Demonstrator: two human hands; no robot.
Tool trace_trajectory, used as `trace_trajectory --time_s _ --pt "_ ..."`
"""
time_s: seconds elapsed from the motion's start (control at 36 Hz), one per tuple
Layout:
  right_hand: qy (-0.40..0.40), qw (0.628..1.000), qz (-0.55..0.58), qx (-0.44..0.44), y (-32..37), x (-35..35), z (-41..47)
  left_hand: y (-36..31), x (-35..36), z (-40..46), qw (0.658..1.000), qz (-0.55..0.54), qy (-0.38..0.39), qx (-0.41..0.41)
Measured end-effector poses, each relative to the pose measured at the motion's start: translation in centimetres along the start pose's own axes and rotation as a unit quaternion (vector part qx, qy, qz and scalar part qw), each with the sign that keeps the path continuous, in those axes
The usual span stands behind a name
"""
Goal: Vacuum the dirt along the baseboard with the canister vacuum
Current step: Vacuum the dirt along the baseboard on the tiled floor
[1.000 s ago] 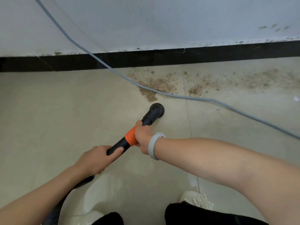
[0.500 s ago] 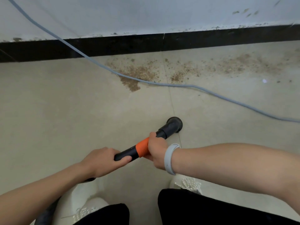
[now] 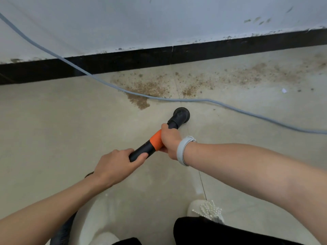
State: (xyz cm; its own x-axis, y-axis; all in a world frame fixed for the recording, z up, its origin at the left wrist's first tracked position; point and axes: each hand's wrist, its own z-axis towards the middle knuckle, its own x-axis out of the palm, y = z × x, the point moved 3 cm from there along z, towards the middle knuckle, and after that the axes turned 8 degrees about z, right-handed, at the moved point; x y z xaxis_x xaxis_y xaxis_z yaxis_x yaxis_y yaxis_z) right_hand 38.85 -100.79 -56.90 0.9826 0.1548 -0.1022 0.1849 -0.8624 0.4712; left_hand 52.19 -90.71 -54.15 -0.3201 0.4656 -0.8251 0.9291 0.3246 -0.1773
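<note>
A black vacuum wand with an orange collar [image 3: 156,142] points away from me. Its round black nozzle [image 3: 181,115] sits low over the beige floor, just short of the grey cord. My right hand [image 3: 169,138] grips the wand at the orange collar. My left hand [image 3: 116,165] grips the black tube further back. Brown dirt [image 3: 150,89] lies scattered beyond the cord, in front of the black baseboard [image 3: 123,62], and spreads off to the right [image 3: 256,75]. The hose [image 3: 65,228] runs down past my left forearm.
A grey power cord [image 3: 194,100] crosses the floor from upper left to right edge, between nozzle and dirt. A small white scrap [image 3: 284,90] lies at the right. My white shoes [image 3: 207,211] stand at the bottom. The stained white wall [image 3: 159,23] rises behind.
The nozzle drew back from the dirt half a second ago and has now moved forward again, close to the cord. Both hands keep their grip.
</note>
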Motion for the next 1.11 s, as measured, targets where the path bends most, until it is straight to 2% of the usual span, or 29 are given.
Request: trace_trajectory --time_s 0.11,0.25,0.36,0.53,0.97,1.11 --pt "-0.063 0.997 0.049 0.0 0.1 -4.4 1.0 -3.8 -0.2 1.9 0.998 0.025 0.024 0.047" --pt "-0.158 0.981 0.113 0.005 0.0 -9.8 2.4 -9.0 -0.4 4.5 0.986 0.095 0.015 0.138" --pt "-0.186 0.971 0.149 -0.013 1.1 -12.9 3.4 -12.5 -0.9 6.2 0.978 0.118 -0.006 0.172" --pt "-0.138 0.978 0.154 -0.039 3.1 -12.8 3.6 -12.7 -0.8 7.0 0.986 0.096 -0.037 0.133" --pt "-0.018 0.998 0.053 -0.004 0.4 -2.6 2.3 -2.6 0.1 1.3 0.999 0.041 -0.005 0.014" --pt "0.025 0.999 0.003 -0.024 0.0 1.5 1.7 0.5 0.3 -0.6 0.999 0.02 -0.027 -0.042"
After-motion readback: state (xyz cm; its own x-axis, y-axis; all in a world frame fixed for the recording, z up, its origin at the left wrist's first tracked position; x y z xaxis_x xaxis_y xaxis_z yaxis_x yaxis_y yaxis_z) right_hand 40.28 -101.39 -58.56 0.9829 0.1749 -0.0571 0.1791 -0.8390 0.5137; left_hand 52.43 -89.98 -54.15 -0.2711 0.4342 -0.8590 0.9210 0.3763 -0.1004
